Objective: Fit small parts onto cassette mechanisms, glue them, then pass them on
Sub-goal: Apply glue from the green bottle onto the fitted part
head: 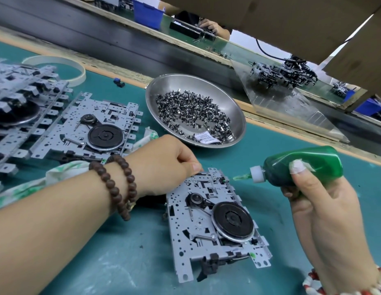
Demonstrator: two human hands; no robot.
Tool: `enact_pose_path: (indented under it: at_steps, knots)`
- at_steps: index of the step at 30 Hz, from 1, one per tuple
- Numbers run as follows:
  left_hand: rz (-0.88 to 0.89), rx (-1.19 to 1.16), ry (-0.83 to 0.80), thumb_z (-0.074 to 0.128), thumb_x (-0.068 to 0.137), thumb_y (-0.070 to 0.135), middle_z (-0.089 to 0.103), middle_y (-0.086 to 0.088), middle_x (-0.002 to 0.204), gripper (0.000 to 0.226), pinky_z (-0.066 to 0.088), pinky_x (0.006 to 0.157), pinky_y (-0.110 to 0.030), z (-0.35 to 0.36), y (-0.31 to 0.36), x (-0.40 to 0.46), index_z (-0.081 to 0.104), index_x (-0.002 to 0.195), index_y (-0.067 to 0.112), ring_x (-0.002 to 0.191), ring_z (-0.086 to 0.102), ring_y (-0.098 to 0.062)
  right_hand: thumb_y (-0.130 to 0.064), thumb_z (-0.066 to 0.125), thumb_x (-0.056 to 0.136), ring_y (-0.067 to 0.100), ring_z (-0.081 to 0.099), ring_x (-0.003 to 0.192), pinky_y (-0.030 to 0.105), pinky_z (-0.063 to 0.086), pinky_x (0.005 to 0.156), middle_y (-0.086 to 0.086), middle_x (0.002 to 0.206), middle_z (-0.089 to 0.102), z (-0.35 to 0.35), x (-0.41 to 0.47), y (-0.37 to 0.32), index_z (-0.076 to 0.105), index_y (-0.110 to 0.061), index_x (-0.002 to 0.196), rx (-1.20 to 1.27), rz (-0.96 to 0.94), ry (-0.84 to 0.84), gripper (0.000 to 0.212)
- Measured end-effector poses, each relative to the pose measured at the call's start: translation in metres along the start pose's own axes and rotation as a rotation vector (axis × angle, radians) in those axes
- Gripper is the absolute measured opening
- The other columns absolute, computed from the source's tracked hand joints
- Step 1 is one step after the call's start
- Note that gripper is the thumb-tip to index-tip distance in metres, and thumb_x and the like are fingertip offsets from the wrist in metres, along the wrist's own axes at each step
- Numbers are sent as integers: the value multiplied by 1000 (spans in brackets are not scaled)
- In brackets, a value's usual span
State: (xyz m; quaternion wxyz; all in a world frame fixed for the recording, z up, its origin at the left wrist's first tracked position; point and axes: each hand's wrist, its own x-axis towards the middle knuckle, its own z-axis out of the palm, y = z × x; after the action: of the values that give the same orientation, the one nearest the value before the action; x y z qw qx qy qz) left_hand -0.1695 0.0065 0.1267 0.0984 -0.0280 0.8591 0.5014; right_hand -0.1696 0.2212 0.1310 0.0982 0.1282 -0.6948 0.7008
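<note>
A grey metal cassette mechanism [215,226] with a black flywheel lies on the green mat in front of me. My left hand [164,165] grips its far left corner, fingers curled over the edge. My right hand [321,201] holds a green glue bottle [304,165] on its side, white nozzle pointing left. The green tip sits just right of the mechanism's far right corner, where a green dab shows. Another green dab marks the near right corner. A steel bowl [164,86] behind holds several small black and silver parts [191,111].
A second mechanism [87,128] lies at the left, next to a stack of several more [17,103]. A stained cloth [57,175] lies under my left forearm. A tape roll [57,64] sits far left. Beyond the conveyor, another person's hand [213,26] works. Cardboard [291,22] overhangs at top right.
</note>
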Motion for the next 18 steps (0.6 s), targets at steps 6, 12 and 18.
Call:
enact_pose_path:
  at_steps: [6, 12, 18]
  knots:
    - [1, 2, -3, 59, 88, 30, 73, 0, 82, 18, 54, 84, -34, 0, 0, 0, 72, 78, 21, 84, 67, -16, -45, 77, 63, 15, 58, 76, 16, 44, 59, -2, 81, 68, 0, 0, -1, 68, -21, 83, -27, -11, 1, 33]
    - [2, 15, -5, 59, 88, 31, 73, 0, 84, 18, 53, 84, -33, 0, 1, 0, 72, 79, 22, 85, 67, -15, -57, 78, 57, 15, 56, 73, 17, 44, 59, -4, 80, 67, 1, 0, -1, 69, -24, 83, -68, -23, 2, 43]
    - [-6, 2, -20, 59, 88, 31, 73, -3, 83, 19, 55, 81, -38, 0, 1, -1, 72, 79, 22, 84, 68, -20, -61, 76, 57, 13, 55, 73, 17, 44, 60, -6, 79, 67, 2, -1, -2, 70, -26, 83, -102, -32, 7, 44]
